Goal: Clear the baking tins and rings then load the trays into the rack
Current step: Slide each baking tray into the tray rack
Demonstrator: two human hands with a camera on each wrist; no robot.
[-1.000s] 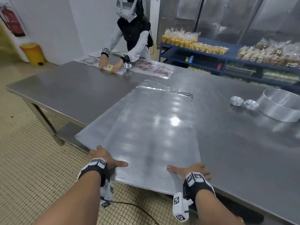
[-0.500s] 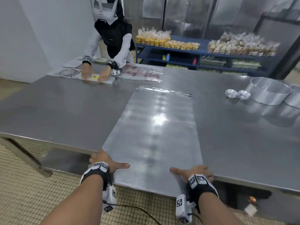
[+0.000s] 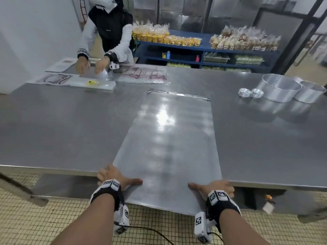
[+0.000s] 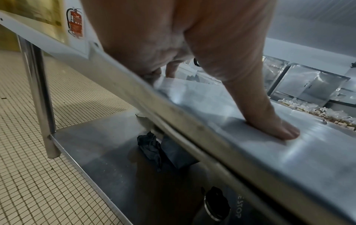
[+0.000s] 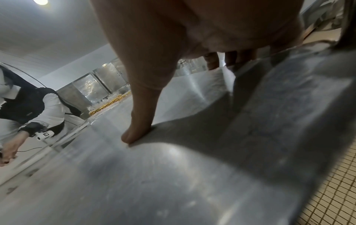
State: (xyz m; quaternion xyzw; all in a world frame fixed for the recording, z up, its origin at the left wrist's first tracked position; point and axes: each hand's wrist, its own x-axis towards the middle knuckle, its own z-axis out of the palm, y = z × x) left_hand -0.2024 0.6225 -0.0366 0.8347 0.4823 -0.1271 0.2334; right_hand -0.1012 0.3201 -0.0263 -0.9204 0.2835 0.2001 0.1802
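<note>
The tins and rings look cleared already — two rings [image 3: 281, 88] and the small tins [image 3: 250, 93] sit far right of the tray [image 3: 168, 138], well apart from it. So the step in hand is, I judge, pulling the tray off the table [image 3: 70, 129] to carry it to the rack, which is not in view.

Both hands hold the tray's near end, which overhangs the table's near edge. The left hand [image 3: 113, 175] grips the left corner, thumb flat on top, fingers at the tray's side edge. The right hand [image 3: 216, 187] grips the right corner the same way — thumb on top; where its fingers end I cannot tell.

Next calls for drawing the tray back level, then lifting both corners together so its far lip clears the table. Left and right of the tray the tabletop is bare; beyond its far end a person [image 3: 109, 32] works over plastic sheets [image 3: 141, 75].
</note>
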